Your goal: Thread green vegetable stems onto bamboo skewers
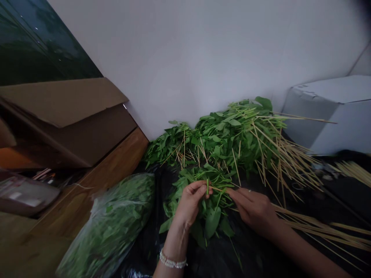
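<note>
My left hand [189,202], with a beaded bracelet at the wrist, pinches a short upright piece of green stem [207,186] between thumb and fingers. From the right, my right hand [253,208] grips a thin wooden skewer [218,189], whose far end meets the stem at my left fingertips. Whether it has gone through the stem, I cannot tell. Beneath both hands lies a loose heap of leafy greens [213,222] on black plastic. Long skewers [315,227] lie beside and under my right forearm.
Against the pale wall, a large pile of leafy stems [223,131] has many skewers [285,154] sticking out rightward. A clear bag of leaves [113,224] lies at left, by a wooden board [116,162] and an open cardboard box [66,116]. A white box [333,112] stands at right.
</note>
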{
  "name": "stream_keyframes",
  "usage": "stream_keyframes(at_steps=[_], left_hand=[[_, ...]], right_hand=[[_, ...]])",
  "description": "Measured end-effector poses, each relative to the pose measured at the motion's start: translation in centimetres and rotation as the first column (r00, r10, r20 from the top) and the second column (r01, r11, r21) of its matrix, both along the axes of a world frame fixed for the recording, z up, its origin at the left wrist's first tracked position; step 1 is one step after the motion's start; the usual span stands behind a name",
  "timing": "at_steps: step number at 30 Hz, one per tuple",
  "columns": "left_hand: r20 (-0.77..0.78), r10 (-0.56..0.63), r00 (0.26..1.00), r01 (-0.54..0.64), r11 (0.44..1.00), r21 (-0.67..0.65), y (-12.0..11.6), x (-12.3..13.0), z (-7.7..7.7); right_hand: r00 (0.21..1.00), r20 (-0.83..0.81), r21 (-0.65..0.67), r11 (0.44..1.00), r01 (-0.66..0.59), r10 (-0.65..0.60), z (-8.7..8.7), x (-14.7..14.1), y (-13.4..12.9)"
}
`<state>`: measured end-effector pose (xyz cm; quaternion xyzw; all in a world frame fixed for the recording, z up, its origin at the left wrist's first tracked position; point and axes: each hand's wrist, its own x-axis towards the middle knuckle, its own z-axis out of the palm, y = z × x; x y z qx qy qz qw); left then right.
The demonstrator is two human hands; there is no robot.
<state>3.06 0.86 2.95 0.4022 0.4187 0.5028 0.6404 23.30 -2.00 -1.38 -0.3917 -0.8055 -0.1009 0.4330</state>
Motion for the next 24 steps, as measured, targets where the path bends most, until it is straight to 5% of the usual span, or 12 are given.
stream_keyframes(at_steps=[9, 24], left_hand=[[-0.105, 0.076, 0.992, -0.071, 0.996, 0.049, 0.1, -0.1, -0.3], [-0.162, -0.052, 0.985, 0.057, 0.998, 0.028, -0.3, 1.0, 0.1]], right_hand=[[0.999, -0.001, -0.010, 0.999, 0.034, -0.034, -0.2, -0.1, 0.0], [0.999, 0.026, 0.002, 1.000, 0.029, -0.029, -0.4, -0.2, -0.1]])
